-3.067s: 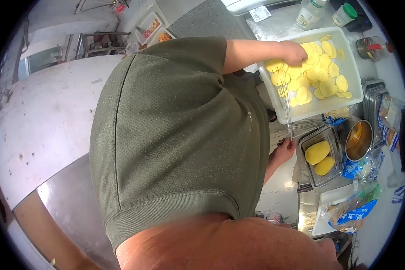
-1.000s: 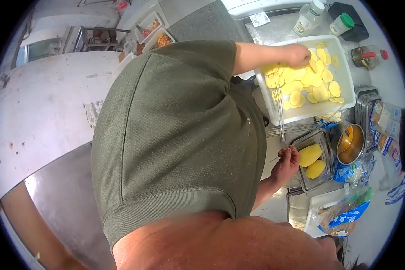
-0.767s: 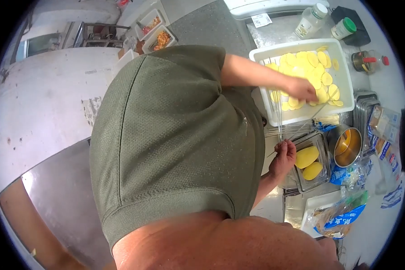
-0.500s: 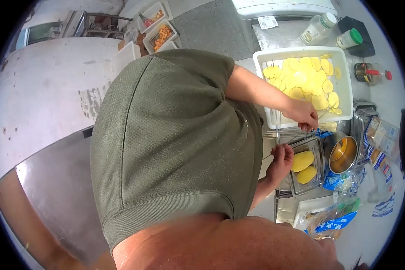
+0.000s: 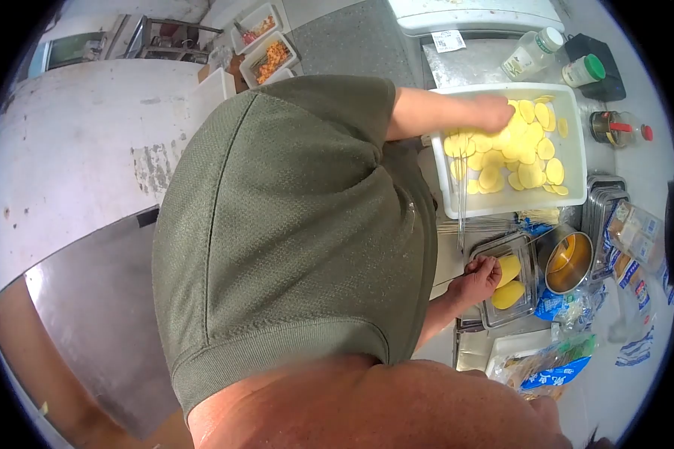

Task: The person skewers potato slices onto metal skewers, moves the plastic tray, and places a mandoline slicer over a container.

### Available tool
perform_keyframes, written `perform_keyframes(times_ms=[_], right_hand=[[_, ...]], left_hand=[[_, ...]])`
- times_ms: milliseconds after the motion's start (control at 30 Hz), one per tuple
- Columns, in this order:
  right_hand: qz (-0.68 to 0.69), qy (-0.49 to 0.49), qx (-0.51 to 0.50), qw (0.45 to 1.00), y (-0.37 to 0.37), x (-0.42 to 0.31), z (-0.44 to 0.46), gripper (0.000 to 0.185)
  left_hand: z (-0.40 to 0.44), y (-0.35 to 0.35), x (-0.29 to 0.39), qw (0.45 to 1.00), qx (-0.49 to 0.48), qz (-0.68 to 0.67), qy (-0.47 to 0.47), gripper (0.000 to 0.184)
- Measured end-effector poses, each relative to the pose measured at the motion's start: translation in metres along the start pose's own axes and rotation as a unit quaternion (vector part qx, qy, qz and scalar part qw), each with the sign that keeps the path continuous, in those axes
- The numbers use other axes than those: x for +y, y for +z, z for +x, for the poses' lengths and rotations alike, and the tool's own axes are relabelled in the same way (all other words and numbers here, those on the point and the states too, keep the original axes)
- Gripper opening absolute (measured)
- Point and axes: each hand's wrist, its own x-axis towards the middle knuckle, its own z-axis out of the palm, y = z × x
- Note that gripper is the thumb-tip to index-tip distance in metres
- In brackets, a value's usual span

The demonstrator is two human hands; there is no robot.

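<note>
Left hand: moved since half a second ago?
Yes. Against the white tray, the left hand has gone from the rim nearest the skewers to over the potato slices, toward the bottles.

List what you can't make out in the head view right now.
Head view, left hand: blurred by motion, so whether it grips one of the potato slices is unclear.
Head view, skewer: its middle is hidden by the right hand.
Head view, upper whole potato: partly covered by that hand.
Head view, white label: print too small.
</note>
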Motion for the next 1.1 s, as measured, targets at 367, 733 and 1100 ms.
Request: perform_keyframes(times_ms=[367, 733, 1100], right_hand=[[0.013, 0.016, 0.015, 1.000, 0.009, 0.000, -0.001, 0.006], [-0.003, -0.001, -0.087, 0.996, 0.043, -0.011, 0.017, 0.010], [-0.105, -0.052, -0.120, 0.986, 0.032, 0.012, 0.032, 0.014]], left_hand=[[0.033, 0.004, 0.002, 0.998, -0.029, -0.040, -0.025, 0.033], [-0.030, -0.035, 0.067, 0.841, -0.138, -0.521, -0.056, 0.037], [-0.030, -0.032, 0.067, 0.810, -0.078, -0.580, -0.044, 0.038]])
